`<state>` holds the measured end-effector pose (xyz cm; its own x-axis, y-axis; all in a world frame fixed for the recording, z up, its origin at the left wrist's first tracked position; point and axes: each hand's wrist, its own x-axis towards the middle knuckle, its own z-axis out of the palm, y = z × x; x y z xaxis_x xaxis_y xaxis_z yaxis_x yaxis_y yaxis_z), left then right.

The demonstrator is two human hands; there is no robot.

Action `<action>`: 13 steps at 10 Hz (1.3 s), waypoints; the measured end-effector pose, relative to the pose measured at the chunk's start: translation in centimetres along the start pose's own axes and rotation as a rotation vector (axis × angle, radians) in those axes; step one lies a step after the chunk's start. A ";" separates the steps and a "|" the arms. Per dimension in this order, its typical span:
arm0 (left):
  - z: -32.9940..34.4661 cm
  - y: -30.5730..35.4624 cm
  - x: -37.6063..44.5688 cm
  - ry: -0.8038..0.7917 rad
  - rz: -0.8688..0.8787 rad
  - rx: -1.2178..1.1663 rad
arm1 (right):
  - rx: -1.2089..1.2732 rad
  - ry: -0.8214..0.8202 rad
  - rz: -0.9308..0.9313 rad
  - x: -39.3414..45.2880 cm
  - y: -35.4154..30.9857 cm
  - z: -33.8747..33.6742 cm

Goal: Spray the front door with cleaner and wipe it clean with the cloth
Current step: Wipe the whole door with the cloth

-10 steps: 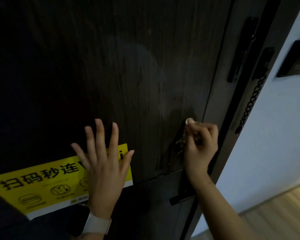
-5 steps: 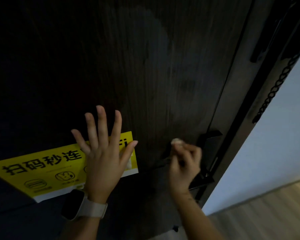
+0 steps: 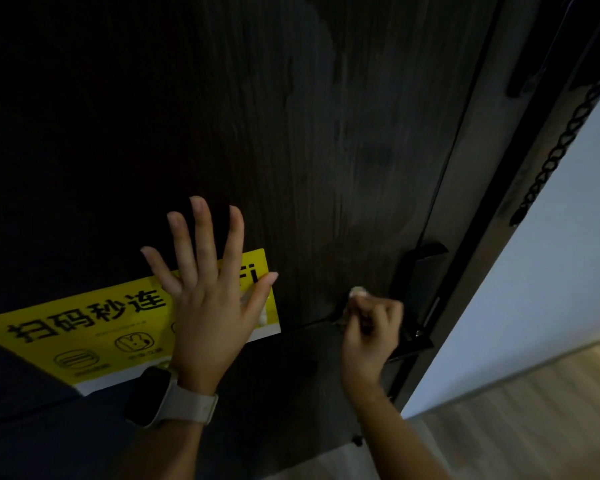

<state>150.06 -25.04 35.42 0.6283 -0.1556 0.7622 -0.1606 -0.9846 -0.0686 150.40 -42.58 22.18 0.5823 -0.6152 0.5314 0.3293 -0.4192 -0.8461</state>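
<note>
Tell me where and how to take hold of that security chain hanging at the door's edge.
Grip the security chain near its free lower end, coming from the pale wall side. It hangs slack along the dark door frame, so the bottom likely swings free, while its top is out of view. The right hand looks nearest.

bare door (image 3: 326,150) above (dark), black latch (image 3: 418,289) crowding the right hand (image 3: 371,336).

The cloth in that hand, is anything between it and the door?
Nothing visible. The right hand grips a small pale cloth right at the dark front door, beside the black latch. The left hand lies spread over the yellow sticker, off to the side.
</note>
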 end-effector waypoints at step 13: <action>-0.4 0.0 0.0 -0.037 0.000 -0.035 | -0.012 -0.431 -0.109 -3.5 -2.6 -1.6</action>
<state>149.75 -25.03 35.64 0.6561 -0.1588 0.7378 -0.1862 -0.9814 -0.0456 146.36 -40.43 22.59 0.8021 -0.2335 0.5497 0.3989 -0.4757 -0.7840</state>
